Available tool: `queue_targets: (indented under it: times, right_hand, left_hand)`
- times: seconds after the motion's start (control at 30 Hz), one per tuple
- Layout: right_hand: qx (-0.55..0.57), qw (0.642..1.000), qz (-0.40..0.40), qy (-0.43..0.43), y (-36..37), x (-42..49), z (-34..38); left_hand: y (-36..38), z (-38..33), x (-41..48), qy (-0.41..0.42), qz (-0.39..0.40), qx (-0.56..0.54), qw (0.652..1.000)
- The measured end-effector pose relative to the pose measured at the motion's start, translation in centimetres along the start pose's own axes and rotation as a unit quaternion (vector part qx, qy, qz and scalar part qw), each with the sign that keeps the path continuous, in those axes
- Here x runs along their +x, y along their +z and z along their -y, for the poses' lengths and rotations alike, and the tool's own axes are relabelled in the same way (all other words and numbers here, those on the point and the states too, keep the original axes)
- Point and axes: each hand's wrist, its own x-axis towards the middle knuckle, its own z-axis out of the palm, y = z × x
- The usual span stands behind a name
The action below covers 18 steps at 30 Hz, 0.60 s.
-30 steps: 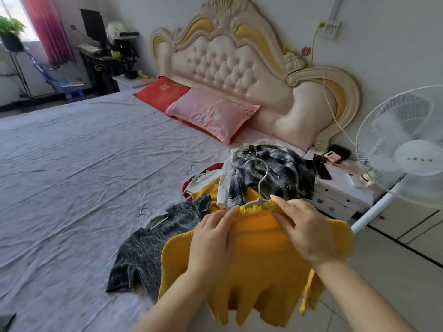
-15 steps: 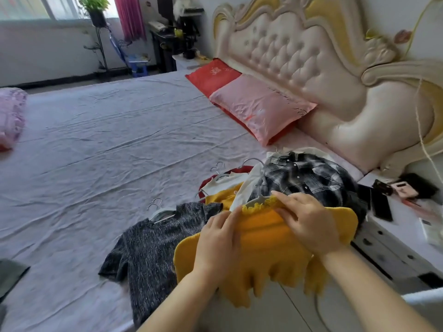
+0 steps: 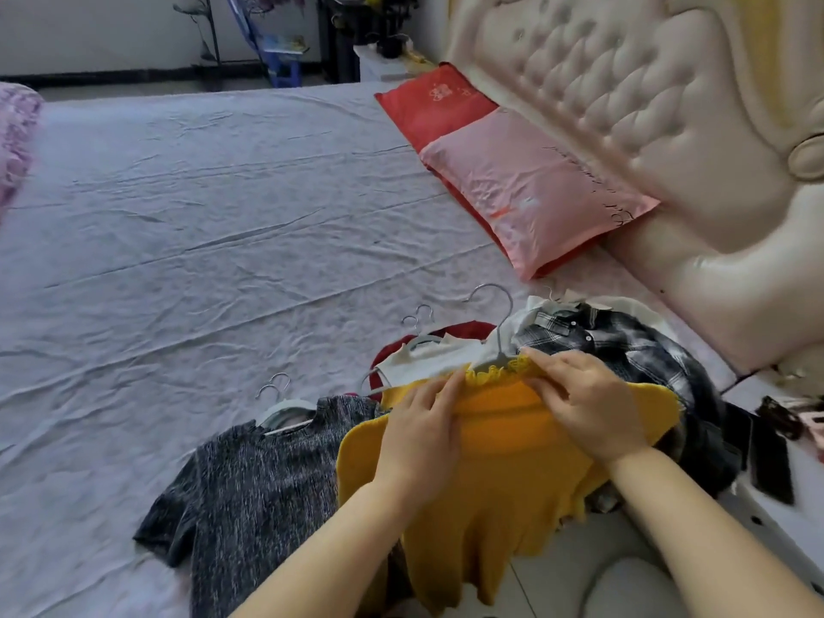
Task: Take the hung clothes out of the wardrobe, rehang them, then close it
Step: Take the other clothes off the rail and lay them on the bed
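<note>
The left hand [image 3: 423, 423] and right hand [image 3: 584, 408] both grip one yellow sweater [image 3: 504, 466] at its shoulders. One grey top [image 3: 258, 479] and one plaid shirt [image 3: 624, 345] flank it.

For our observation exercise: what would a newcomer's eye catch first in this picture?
First, the mustard-yellow knitted sweater on a grey hanger, held at its shoulders by the left hand and right hand over the near edge of the pale-sheeted bed. Behind, a glossy pink pillow lies beside the cream tufted headboard.
</note>
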Motion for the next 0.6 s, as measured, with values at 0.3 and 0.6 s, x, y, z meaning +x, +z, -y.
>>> queue_targets:
  times: [0.3,0.6]
  right_hand:
    - [0.037,0.994,0.106,-0.002,6.9,7.4,-3.9]
    - [0.082,0.973,0.215,0.028,18.1,12.1,-10.8]
  left_hand:
    - [2.5,4.5,7.0,-0.085,0.028,0.010,0.996]
    - [7.6,9.8,14.8,-0.189,0.089,0.011,0.978]
